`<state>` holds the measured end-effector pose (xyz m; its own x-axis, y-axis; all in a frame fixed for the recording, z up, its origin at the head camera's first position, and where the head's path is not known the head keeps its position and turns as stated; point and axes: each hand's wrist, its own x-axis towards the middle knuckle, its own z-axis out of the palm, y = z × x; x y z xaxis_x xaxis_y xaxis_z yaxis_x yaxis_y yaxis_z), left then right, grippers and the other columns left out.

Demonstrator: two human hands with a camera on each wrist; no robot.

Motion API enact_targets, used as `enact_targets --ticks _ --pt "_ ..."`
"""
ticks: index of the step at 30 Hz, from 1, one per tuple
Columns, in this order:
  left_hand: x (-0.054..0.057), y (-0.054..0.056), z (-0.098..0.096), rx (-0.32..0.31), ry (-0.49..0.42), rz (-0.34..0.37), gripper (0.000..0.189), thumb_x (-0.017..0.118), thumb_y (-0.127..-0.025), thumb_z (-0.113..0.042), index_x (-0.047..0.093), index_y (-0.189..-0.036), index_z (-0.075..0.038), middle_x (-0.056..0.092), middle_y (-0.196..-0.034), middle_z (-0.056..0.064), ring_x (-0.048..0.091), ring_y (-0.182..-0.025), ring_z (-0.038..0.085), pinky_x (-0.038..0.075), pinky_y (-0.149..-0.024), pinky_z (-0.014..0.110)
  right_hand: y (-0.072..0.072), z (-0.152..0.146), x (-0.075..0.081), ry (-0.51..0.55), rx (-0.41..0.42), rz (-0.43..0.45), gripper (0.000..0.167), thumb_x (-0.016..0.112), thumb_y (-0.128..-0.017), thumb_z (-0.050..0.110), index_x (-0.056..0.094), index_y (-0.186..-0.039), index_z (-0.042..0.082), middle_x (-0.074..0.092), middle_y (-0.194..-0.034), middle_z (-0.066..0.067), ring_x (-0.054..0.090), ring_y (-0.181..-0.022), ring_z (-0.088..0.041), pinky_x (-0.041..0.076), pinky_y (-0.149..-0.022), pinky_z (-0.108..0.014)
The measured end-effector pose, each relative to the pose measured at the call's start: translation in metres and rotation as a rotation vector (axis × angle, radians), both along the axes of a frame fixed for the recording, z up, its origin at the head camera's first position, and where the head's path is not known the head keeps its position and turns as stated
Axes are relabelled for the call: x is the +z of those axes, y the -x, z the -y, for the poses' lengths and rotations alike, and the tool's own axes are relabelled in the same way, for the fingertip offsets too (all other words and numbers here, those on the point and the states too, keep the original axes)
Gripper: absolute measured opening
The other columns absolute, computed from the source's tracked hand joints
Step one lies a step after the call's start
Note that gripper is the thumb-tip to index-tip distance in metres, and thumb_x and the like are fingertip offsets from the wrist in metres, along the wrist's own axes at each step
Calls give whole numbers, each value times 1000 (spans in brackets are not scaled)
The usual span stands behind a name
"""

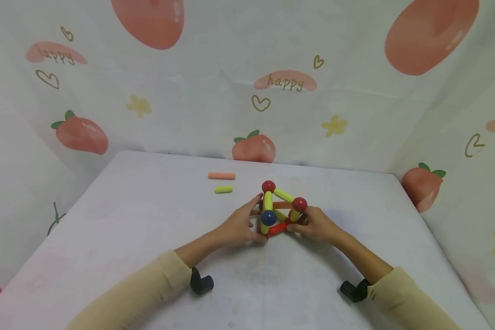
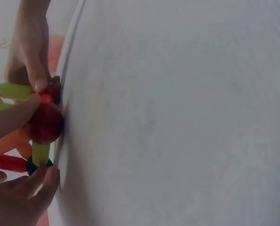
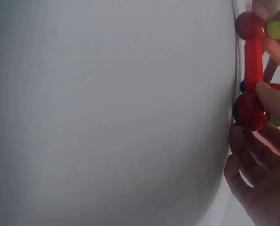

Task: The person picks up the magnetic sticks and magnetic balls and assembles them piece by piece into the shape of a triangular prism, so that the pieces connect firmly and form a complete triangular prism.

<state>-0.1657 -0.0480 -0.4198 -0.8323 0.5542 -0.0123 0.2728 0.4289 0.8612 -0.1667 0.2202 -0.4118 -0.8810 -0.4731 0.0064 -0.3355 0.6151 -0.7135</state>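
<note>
A ball-and-stick building toy (image 1: 268,201) stands on the white table between both hands. Two red balls and a blue ball (image 1: 268,217) top it, joined with yellow sticks. Low at the front runs a red stick (image 3: 253,61) with a red ball at either end. My left hand (image 1: 241,227) grips the left side, its thumb at the front-left red ball (image 2: 46,123) and fingertips by a dark blue ball behind. On the other side, my right hand (image 1: 317,224) pinches the lower right red ball (image 3: 251,111), thumb against the red stick's end.
Beyond the left hand, an orange stick (image 1: 221,176) and a shorter yellow stick (image 1: 223,189) lie loose on the table (image 1: 148,197). A fruit-printed cloth (image 1: 206,110) hangs behind the table's far edge. Dark camera mounts (image 1: 201,283) jut from both wrists.
</note>
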Motion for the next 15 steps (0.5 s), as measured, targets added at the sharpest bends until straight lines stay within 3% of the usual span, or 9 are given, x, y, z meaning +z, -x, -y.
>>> enact_targets --ticks 6,10,15 --pt "-1 12 6 24 -73 48 94 81 -82 -6 25 -157 -16 54 -138 9 64 -113 21 55 -90 32 -1 -7 3 -4 -11 39 38 76 -88 19 66 -120 2 71 -107 -6 65 -92 -21 55 -79 -34" --pt "-2 18 8 35 -93 48 83 77 -85 -1 33 -154 -14 61 -130 10 62 -118 23 53 -95 34 1 -11 3 34 22 73 38 73 -90 14 65 -124 0 70 -114 -12 66 -97 -24 54 -86 -37" --pt "-4 25 8 24 -111 9 73 73 -86 4 41 -150 -13 62 -133 13 60 -123 26 50 -98 36 1 -11 3 71 22 106 39 72 -91 12 63 -126 -2 69 -117 -14 67 -100 -26 54 -88 -35"
